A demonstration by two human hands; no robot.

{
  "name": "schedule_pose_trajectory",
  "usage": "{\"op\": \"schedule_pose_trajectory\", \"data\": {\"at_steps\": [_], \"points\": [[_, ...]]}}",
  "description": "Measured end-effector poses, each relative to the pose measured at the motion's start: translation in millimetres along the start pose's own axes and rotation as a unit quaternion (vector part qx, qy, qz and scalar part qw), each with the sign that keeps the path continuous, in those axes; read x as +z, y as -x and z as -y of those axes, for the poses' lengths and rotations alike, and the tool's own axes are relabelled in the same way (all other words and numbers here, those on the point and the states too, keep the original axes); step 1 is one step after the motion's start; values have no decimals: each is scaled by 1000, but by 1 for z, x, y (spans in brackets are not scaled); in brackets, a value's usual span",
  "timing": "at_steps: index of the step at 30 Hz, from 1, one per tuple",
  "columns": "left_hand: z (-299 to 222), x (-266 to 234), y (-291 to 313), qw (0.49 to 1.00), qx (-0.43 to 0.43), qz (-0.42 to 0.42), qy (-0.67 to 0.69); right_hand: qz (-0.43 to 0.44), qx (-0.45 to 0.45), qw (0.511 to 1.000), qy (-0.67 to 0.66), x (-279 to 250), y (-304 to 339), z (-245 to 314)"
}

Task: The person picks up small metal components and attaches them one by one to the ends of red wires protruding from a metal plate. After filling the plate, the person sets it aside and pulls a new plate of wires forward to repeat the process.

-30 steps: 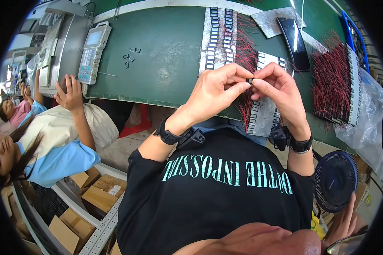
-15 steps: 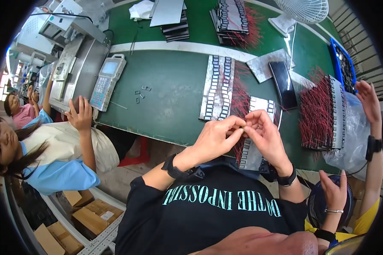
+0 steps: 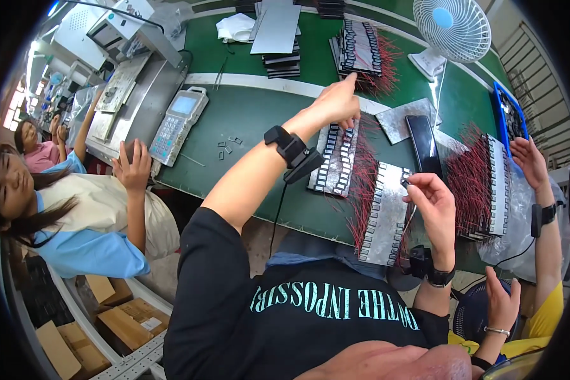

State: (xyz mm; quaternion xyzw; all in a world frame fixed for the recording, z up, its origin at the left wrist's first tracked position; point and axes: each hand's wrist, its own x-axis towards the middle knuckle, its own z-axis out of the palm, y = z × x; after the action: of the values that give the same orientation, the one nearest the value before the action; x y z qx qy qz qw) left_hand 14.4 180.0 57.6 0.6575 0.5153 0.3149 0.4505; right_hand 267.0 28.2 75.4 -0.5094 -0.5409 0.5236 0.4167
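Observation:
My left hand (image 3: 337,104) reaches over the far end of a metal plate (image 3: 337,152) lined with rows of small black rectangular frames and red wires. Its index finger stretches forward while the other fingers bend down toward the plate. Nothing shows in its grasp. My right hand (image 3: 434,206) pinches a small black part (image 3: 405,182) between thumb and index finger, above the right edge of a nearer metal plate (image 3: 385,215). Small pieces line both long edges of that plate. Red wires (image 3: 363,206) spread between the two plates.
A phone (image 3: 422,142) lies right of the plates. Wired plates are stacked at right (image 3: 478,180) and far back (image 3: 361,50). Loose frames (image 3: 229,147) lie left, near a handheld keypad device (image 3: 178,123). A fan (image 3: 453,28) stands behind. Co-workers sit on both sides.
My hands were together over the nearer plate. The left has moved forward to the farther plate's far end; the right has shifted right, pinching the small part.

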Motion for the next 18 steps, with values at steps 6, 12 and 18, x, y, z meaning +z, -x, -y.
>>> {"op": "schedule_pose_trajectory", "data": {"at_steps": [6, 12, 18], "points": [[26, 22, 55, 997, 31, -64, 3, -19, 57, 997, 43, -53, -5, -39], [34, 39, 140, 997, -15, -29, 69, 1, 72, 994, 81, -58, -18, -74], [40, 53, 154, 994, -23, -34, 97, -49, -5, 968, 246, -48, -41, -89]]}}
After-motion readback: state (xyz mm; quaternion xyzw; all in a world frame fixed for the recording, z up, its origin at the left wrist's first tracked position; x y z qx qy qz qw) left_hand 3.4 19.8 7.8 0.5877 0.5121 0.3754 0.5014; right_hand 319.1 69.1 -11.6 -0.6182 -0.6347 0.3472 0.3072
